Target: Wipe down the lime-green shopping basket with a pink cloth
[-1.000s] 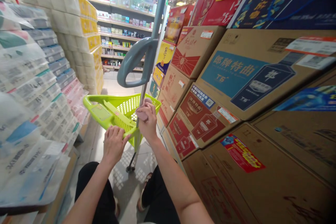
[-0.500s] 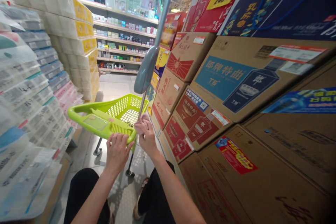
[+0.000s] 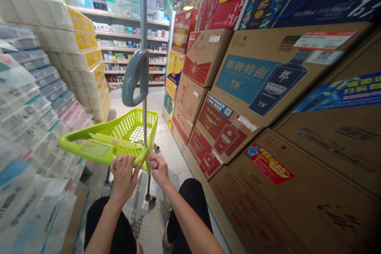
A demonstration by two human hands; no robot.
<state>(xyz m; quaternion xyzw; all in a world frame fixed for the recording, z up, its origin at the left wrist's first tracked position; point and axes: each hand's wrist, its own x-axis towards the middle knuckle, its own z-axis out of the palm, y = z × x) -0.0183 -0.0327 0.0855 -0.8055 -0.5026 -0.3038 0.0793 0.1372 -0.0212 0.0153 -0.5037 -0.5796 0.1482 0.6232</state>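
Observation:
A lime-green plastic shopping cart (image 3: 98,149) with a lattice basket stands in front of my knees. My left hand (image 3: 124,174) wraps over the near rim of its handle panel, fingers on top. Beside it, my right hand (image 3: 157,168) is closed at the cart's near right corner, around a pink cloth that is almost wholly hidden in the fingers now. A grey pole (image 3: 145,115) rises from that corner, just above my right hand. Partway up, it carries a grey loop-shaped grip (image 3: 131,81).
Stacked cardboard cartons (image 3: 247,75) line the right side closely. Packs of tissue paper (image 3: 83,51) and plastic-wrapped bundles (image 3: 32,111) are piled on the left. A tiled floor (image 3: 166,139) runs between them to shelves of small goods (image 3: 133,39).
My right hand has moved down from the pole to the cart's corner, and the pink cloth has nearly gone from sight. The pole now looks more upright. The view has shifted slightly.

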